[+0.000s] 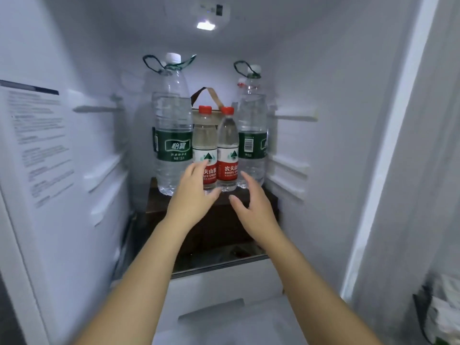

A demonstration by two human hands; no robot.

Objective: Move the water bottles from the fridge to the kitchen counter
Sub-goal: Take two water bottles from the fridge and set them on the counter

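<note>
Inside the open fridge, several water bottles stand on a dark shelf (pixel 154 197). A big green-label bottle (pixel 171 125) is on the left and another big green-label bottle (pixel 252 135) on the right. Between them stand two small red-capped bottles, the left one (pixel 204 140) and the right one (pixel 227 150). My left hand (pixel 195 192) reaches in with relaxed fingers just in front of the left small bottle. My right hand (pixel 251 207) is spread open just before the right small bottle and holds nothing.
A beige bag with a brown handle (pixel 206 95) sits behind the small bottles. White fridge walls with shelf rails close in on both sides. A white drawer (pixel 224 282) lies below the shelf. Packets sit in a door bin (pixel 443 314) at the lower right.
</note>
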